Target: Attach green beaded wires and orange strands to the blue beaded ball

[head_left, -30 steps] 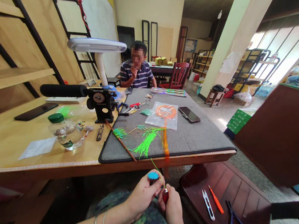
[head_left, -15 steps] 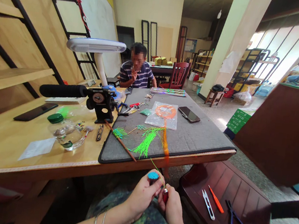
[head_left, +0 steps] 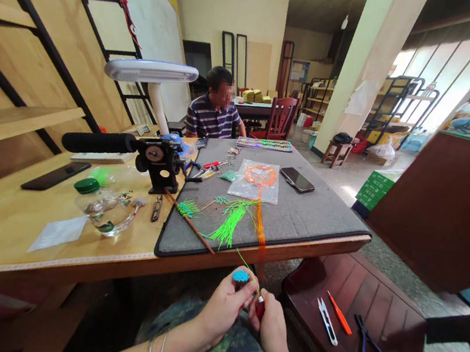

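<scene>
Both of my hands are closed and held together in my lap, just below the table's front edge. My left hand (head_left: pixel 224 307) grips a small piece with a round blue top (head_left: pixel 241 276). My right hand (head_left: pixel 271 325) pinches a small red object (head_left: pixel 260 306) against it. A thin green strand (head_left: pixel 247 264) runs up from between my fingers toward the table. On the grey mat (head_left: pixel 299 216) lie a bundle of bright green strands (head_left: pixel 231 222), an orange cord (head_left: pixel 260 220) and a brown stick (head_left: pixel 189 222).
A black clamp tool (head_left: pixel 161 160) with a long black handle and a white lamp (head_left: pixel 151 72) stand on the wooden table (head_left: pixel 8 221). A phone (head_left: pixel 297 179) lies on the mat. A dark bench (head_left: pixel 372 321) at my right holds snips, an orange tool and pliers. A person in a striped shirt (head_left: pixel 212 118) sits opposite.
My hands stay in place. The person opposite has lowered the hand from the face and turned the head.
</scene>
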`<state>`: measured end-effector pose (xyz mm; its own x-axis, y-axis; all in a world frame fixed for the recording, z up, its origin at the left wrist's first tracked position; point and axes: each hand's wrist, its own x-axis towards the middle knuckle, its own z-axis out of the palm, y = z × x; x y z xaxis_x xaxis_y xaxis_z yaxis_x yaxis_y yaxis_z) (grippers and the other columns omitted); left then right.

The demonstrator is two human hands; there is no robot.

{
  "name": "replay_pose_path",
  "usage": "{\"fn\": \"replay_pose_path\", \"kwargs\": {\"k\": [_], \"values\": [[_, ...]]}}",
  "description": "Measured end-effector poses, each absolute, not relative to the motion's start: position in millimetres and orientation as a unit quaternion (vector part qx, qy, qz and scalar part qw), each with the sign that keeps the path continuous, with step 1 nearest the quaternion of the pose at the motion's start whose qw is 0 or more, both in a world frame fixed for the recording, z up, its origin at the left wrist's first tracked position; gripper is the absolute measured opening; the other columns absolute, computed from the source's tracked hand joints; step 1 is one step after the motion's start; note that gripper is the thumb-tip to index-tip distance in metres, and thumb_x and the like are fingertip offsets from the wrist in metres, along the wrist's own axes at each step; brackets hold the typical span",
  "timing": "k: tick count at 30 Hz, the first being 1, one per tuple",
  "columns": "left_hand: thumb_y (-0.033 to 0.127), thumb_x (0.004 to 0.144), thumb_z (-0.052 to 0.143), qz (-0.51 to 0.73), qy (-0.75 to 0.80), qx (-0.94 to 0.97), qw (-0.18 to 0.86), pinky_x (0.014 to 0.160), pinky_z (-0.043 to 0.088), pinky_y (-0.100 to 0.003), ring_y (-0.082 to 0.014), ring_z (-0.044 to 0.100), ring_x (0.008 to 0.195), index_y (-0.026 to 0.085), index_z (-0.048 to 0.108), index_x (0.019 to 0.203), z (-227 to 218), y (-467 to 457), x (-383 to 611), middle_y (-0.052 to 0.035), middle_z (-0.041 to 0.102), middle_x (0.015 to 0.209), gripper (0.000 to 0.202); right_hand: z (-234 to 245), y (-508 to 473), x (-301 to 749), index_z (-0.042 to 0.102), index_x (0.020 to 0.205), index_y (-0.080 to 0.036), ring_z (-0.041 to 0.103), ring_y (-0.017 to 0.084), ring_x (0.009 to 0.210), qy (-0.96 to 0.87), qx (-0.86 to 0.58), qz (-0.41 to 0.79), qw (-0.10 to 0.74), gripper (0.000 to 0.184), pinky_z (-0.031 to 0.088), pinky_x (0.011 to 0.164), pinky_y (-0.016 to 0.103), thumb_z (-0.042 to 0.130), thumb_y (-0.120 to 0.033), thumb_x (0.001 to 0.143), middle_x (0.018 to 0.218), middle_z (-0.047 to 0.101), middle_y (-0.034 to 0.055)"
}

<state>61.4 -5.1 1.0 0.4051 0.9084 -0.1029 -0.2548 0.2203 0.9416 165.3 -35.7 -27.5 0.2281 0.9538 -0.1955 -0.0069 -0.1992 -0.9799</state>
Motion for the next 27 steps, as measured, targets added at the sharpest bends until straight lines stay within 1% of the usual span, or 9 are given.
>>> {"fn": "replay_pose_path", "kwargs": {"k": [3, 7, 13, 16, 22, 27], "values": [[0.048, 0.074, 0.070, 0.419, 0.350, 0.464, 0.697, 0.049, 0.029, -0.022, -0.0077, 0.039, 0.047, 0.018, 0.051, 0.071, 1, -5, 62, 0.0077, 0.041, 0.054, 0.037, -27, -36, 165, 0.045, 0.044, -0.023, 0.039, 0.013, 0.041, -0.386, -0.610, 0.481, 0.497, 0.058, 0.034, 0.044, 0.026, 0.031, -0.069, 0.076, 0.041, 0.043, -0.0012], [0.048, 0.075, 0.070, 0.416, 0.350, 0.460, 0.702, 0.049, 0.028, -0.022, -0.0080, 0.042, 0.047, 0.018, 0.051, 0.071, 0, -5, 62, 0.0075, 0.041, 0.055, 0.036, -33, -36, 165, 0.045, 0.043, -0.023, 0.039, 0.013, 0.040, -0.396, -0.606, 0.477, 0.498, 0.059, 0.034, 0.045, 0.026, 0.031, -0.070, 0.077, 0.039, 0.041, -0.0023], [0.050, 0.073, 0.071, 0.416, 0.360, 0.459, 0.697, 0.048, 0.027, -0.022, -0.0072, 0.039, 0.047, 0.017, 0.051, 0.071, 2, -6, 61, 0.0078, 0.041, 0.054, 0.039, -42, -35, 166, 0.046, 0.044, -0.023, 0.039, 0.013, 0.041, -0.385, -0.598, 0.485, 0.508, 0.058, 0.033, 0.046, 0.027, 0.033, -0.069, 0.077, 0.040, 0.043, -0.0017], [0.052, 0.072, 0.072, 0.410, 0.368, 0.451, 0.702, 0.047, 0.023, -0.021, -0.0069, 0.039, 0.047, 0.017, 0.052, 0.072, 3, -6, 60, 0.0078, 0.040, 0.054, 0.040, -46, -35, 166, 0.046, 0.043, -0.023, 0.037, 0.012, 0.040, -0.389, -0.587, 0.492, 0.511, 0.060, 0.032, 0.047, 0.027, 0.032, -0.068, 0.080, 0.038, 0.040, -0.0029], [0.052, 0.067, 0.074, 0.363, 0.398, 0.382, 0.751, 0.043, 0.010, -0.020, -0.0043, 0.026, 0.044, 0.016, 0.053, 0.076, -4, -2, 57, 0.0086, 0.040, 0.050, 0.043, -54, -34, 169, 0.049, 0.047, -0.021, 0.031, 0.010, 0.039, -0.363, -0.556, 0.511, 0.546, 0.060, 0.026, 0.045, 0.026, 0.034, -0.064, 0.086, 0.038, 0.036, -0.0055], [0.046, 0.063, 0.078, 0.340, 0.390, 0.315, 0.796, 0.041, 0.007, -0.018, -0.0033, 0.030, 0.042, 0.014, 0.054, 0.073, -8, 2, 58, 0.0074, 0.042, 0.048, 0.041, -58, -33, 168, 0.048, 0.047, -0.019, 0.031, 0.009, 0.039, -0.351, -0.547, 0.521, 0.554, 0.061, 0.026, 0.045, 0.024, 0.036, -0.065, 0.086, 0.037, 0.037, -0.0054]]}}
